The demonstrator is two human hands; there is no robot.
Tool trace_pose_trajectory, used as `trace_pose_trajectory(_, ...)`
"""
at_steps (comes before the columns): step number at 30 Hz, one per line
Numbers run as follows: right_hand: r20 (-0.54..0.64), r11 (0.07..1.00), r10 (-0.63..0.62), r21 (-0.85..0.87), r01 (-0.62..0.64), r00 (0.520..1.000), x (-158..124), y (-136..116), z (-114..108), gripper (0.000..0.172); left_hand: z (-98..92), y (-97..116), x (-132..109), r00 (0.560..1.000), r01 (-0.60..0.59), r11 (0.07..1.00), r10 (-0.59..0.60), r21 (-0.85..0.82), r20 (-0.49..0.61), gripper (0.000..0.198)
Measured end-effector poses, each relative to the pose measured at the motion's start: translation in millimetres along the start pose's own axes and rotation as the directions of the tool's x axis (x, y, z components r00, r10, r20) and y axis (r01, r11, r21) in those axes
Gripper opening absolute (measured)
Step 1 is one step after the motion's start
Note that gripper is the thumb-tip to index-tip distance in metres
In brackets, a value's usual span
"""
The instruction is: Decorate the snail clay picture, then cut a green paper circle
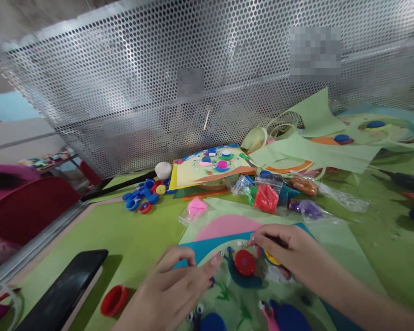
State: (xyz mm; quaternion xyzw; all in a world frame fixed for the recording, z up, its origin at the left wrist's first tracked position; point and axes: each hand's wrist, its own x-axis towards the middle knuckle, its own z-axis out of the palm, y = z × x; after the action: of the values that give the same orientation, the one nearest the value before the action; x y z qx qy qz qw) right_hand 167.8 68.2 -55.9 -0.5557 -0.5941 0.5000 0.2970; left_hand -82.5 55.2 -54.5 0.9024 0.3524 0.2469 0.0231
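A picture sheet (224,301) with clay snails lies in front of me. One snail has a red bottle cap (244,263) for a shell and a dark blue clay body (243,278). My left hand (172,285) hovers at the left of this snail, fingers apart, its foremost fingertip near a tiny pink bit (214,254). On the snail's right, my right hand (290,248) is closed, thumb and finger pinched near a small white bit (239,243); what they hold is too small to make out. A yellow round piece (272,258) shows below its fingers, whether held or lying I cannot tell.
Bags of red clay (266,199), pink clay (196,208) and purple clay (307,209) lie behind the sheet. Several bottle caps (146,193) are heaped at the left. A phone (64,292) and a red cap (113,301) lie nearer. A perforated metal panel (152,92) stands behind.
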Motion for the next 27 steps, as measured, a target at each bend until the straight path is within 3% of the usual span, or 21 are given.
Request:
trace_pose_trajectory(4,-0.003,1.0,0.011,0.011,-0.011,1.0,0.1,1.1,-0.1,0.025,-2.8,2.8,2.8,0.995,-0.048,0.999,0.049,-0.016,0.084,0.05)
trace_pose_trajectory(9,-0.01,1.0,0.007,0.003,-0.007,1.0,0.1,-1.2,-0.2,0.025,-5.4,8.9,10.7,1.0,0.018,0.999,-0.018,0.043,0.001,0.052)
trace_pose_trajectory(15,0.004,0.999,0.02,0.036,-0.02,1.0,-1.1,-4.2,-0.9,0.024,-1.6,9.7,8.1,0.988,0.152,0.988,-0.152,0.01,0.026,0.066)
trace_pose_trajectory(21,-0.006,0.999,0.01,0.036,-0.01,1.0,-1.2,-3.6,-1.6,0.022,-1.9,8.5,9.8,0.992,0.126,0.992,-0.126,-0.006,0.029,0.064)
trace_pose_trajectory(27,-0.012,1.0,0.015,-0.001,-0.015,1.0,-0.4,-2.8,-0.2,0.024,0.5,3.0,5.0,0.977,0.072,0.997,-0.077,0.032,0.199,0.066)
